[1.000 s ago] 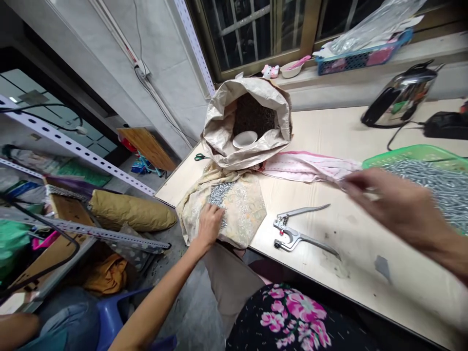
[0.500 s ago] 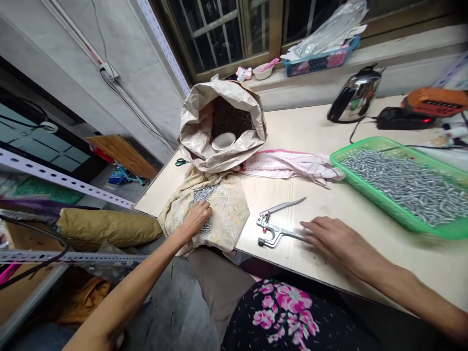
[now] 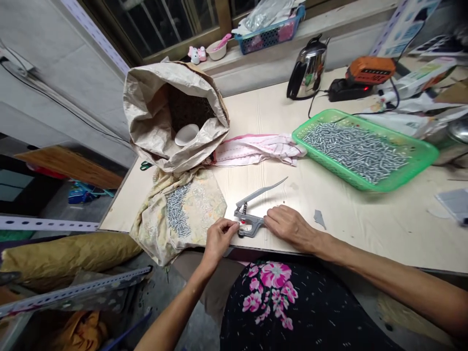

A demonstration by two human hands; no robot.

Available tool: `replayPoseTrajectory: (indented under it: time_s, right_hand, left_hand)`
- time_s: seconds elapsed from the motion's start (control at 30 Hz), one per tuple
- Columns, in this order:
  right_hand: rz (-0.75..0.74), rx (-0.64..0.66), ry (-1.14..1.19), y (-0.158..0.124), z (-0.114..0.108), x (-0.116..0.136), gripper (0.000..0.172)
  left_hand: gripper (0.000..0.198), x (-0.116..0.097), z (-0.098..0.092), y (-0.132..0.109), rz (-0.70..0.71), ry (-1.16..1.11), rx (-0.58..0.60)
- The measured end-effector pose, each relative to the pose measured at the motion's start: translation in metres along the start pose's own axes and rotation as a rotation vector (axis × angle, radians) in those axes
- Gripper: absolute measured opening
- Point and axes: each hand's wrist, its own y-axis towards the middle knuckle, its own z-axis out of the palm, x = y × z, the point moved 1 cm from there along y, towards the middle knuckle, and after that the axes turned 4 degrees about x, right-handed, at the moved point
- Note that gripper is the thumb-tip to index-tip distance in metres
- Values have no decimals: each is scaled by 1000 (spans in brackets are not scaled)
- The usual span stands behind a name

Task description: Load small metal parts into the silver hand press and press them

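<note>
My right hand point(image 3: 288, 225) is closed around the lower handle of grey hand pliers point(image 3: 253, 225), a snap-fastener type with a spring and a red tip. The upper handle point(image 3: 265, 189) stands raised, so the jaws are apart. At the jaws, my left hand point(image 3: 220, 236) pinches with thumb and fingertips; whatever it holds is too small to make out. Left of it, a pile of small silvery metal pieces point(image 3: 178, 212) lies on a patterned cloth point(image 3: 204, 195) at the table edge.
A green basket point(image 3: 413, 180) of similar metal pieces stands on the right. Behind the cloth is a big open sack point(image 3: 146, 102) with a white bowl point(image 3: 186, 134) inside. A pink-striped towel point(image 3: 256, 150), a kettle point(image 3: 307, 68) and an orange battery on a charger point(image 3: 369, 70) lie further back.
My left hand has left the metal pile and come right to the pliers' jaws, fingers pinched. My right hand has closed on the pliers' lower handle. The view has turned right.
</note>
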Motion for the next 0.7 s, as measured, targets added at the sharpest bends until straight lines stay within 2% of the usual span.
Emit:
replayPoseTrajectory:
  time_s: [0.23,0.4,0.57,0.7]
  right_hand:
    - [-13,10,-14,3,-7,-2,29]
    - [26,25,46,0,9,-7,27]
    - [94,196,120,0,19,-8,26]
    - [168,345,249,3,5,-17,20]
  left_hand:
    - [28,-3,1,6,-15,81,86]
    - [32,-7,-5,22,-116,205,280]
    - [41,-10,-10,34,-269,191,469]
    - [43,-10,-10,37,-337,178,502]
